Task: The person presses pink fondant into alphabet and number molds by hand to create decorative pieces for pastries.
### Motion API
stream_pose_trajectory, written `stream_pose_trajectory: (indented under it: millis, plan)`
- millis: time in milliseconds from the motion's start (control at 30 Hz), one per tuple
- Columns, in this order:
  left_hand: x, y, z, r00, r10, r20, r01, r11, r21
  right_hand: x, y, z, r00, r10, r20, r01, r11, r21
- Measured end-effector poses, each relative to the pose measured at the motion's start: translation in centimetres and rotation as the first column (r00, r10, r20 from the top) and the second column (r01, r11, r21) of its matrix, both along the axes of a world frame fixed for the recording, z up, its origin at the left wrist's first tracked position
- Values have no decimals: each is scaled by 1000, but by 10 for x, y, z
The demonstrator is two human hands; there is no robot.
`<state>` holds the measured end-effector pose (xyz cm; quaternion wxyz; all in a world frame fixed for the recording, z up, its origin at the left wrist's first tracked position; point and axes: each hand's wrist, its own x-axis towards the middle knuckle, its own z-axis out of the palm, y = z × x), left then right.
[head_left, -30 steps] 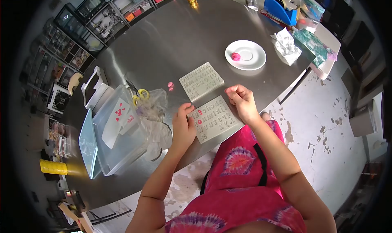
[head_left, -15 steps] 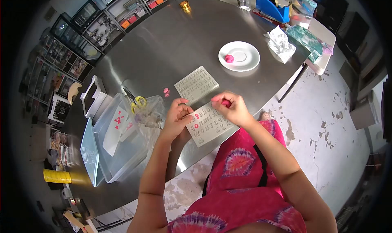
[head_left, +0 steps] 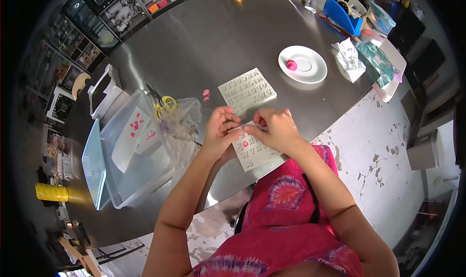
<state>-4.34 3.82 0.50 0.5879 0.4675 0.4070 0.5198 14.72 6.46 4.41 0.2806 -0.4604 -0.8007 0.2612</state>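
A pale letter mould lies near the table's front edge, with a pink-filled letter showing. My left hand grips its upper left corner, thumb on top and fingers curled at the far edge. My right hand presses its thumb down on the mould's upper part, close to the left thumb. Its other fingers are folded in; the pink dough held there a moment ago is hidden now. A second letter mould lies just beyond both hands.
Small pink pieces lie left of the far mould. A white plate bears a pink dough lump. To the left are yellow-handled scissors, a crumpled plastic bag and a clear bin. Crumpled tissue sits at right.
My right hand has come left and down, thumb now on the mould, covering the upper pink letter and the dough. My left hand has closed in on the mould's corner. The view has shifted.
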Motion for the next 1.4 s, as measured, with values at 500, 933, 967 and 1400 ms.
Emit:
stream_pose_trajectory:
  millis: [500,933,967,1400]
  plan:
    - [0,3,-1,998,-50,43,49,999,23,-2,-19,-15,973,-43,-227,35,999,-40]
    - [1,3,0,986,-127,-105,134,989,55,-6,-21,-14,990,43,-138,-34,997,63]
    - [2,3,1,987,-123,-105,129,991,47,-6,-22,-14,990,43,-138,-35,997,63]
    - [7,-4,1,990,-73,-117,98,969,226,-15,-24,-18,968,-70,-241,74,997,6]
